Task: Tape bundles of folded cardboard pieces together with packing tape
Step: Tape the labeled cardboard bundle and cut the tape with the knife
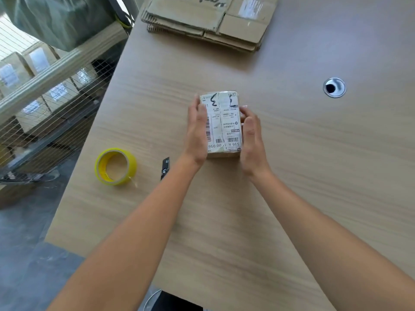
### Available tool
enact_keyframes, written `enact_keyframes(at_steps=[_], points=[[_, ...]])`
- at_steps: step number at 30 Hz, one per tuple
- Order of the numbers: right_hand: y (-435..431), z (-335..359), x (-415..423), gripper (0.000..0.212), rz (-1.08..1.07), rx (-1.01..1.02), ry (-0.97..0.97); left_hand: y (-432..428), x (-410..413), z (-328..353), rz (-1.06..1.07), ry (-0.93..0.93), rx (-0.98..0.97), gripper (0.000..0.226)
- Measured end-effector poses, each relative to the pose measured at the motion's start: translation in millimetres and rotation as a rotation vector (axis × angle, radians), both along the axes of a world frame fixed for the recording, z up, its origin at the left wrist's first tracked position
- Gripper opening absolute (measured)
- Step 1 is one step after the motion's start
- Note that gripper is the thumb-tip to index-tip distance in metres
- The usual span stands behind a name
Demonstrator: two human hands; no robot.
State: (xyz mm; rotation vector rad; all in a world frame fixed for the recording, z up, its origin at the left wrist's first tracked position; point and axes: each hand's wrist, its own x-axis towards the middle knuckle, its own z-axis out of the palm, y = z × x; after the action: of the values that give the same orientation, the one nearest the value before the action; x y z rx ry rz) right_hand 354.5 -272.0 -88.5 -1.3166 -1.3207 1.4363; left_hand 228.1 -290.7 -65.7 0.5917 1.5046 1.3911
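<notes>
A small bundle of folded cardboard with white shipping labels and black scribbles on top lies in the middle of the wooden table. My left hand presses flat against its left side, fingers straight. My right hand presses its right side, with the fingertips curved slightly over the top edge. A yellow roll of packing tape lies on the table to the left, apart from both hands, a loose tape end sticking out at its lower right.
A small black cutter lies between the tape roll and my left forearm. A stack of flattened cardboard boxes sits at the table's far edge. A round cable hole is at the right. Wire shelving with boxes stands left of the table.
</notes>
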Motion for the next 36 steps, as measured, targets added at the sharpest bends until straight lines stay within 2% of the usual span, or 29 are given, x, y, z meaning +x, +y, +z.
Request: enact_keyframes(at_steps=[4, 7, 10, 12, 14, 17, 19, 21, 23, 26, 28, 29, 32, 34, 36], points=[[0, -4, -2, 0.035, -0.006, 0.005, -0.021, 5, 1, -11, -0.012, 0.001, 0.007, 0.043], [1, 10, 3, 0.043, 0.063, -0.045, -0.076, 6, -3, -2, -0.056, 0.099, -0.069, 0.049], [0, 38, 12, 0.029, 0.158, -0.144, -0.141, 1, -9, 13, -0.172, 0.269, -0.176, 0.060], [-10, 66, 20, 0.026, 0.167, -0.291, -0.072, -15, -14, 27, -0.230, 0.222, -0.161, 0.054], [-26, 94, 26, 0.024, 0.131, -0.415, 0.008, -38, -19, 46, -0.295, 0.134, -0.045, 0.049], [-65, 124, 24, 0.039, -0.020, -0.525, 0.084, -77, -22, 75, -0.441, 0.069, 0.126, 0.036], [-100, 140, 14, 0.045, -0.140, -0.577, 0.137, -101, -27, 91, -0.428, -0.017, 0.147, 0.020], [-139, 147, 1, 0.054, -0.232, -0.615, 0.133, -124, -37, 102, -0.371, -0.080, 0.101, 0.023], [-178, 145, -15, 0.062, -0.352, -0.632, 0.126, -146, -46, 104, -0.405, -0.087, 0.040, 0.032], [-237, 140, -42, 0.043, -0.570, -0.664, 0.152, -185, -59, 108, -0.480, -0.046, -0.027, 0.052], [-274, 139, -55, 0.018, -0.655, -0.709, 0.224, -212, -65, 112, -0.548, -0.056, -0.059, 0.051], [-290, 138, -59, 0.014, -0.675, -0.709, 0.259, -224, -67, 114, -0.577, -0.039, -0.081, 0.050], [-328, 145, -62, 0.007, -0.756, -0.615, 0.263, -255, -64, 121, -0.657, 0.035, -0.121, 0.036], [-346, 150, -55, 0.017, -0.870, -0.485, 0.247, -269, -56, 128, -0.694, 0.045, -0.153, 0.021], [-361, 157, -40, 0.029, -0.981, -0.332, 0.301, -277, -43, 133, -0.745, 0.020, -0.213, 0.019]])
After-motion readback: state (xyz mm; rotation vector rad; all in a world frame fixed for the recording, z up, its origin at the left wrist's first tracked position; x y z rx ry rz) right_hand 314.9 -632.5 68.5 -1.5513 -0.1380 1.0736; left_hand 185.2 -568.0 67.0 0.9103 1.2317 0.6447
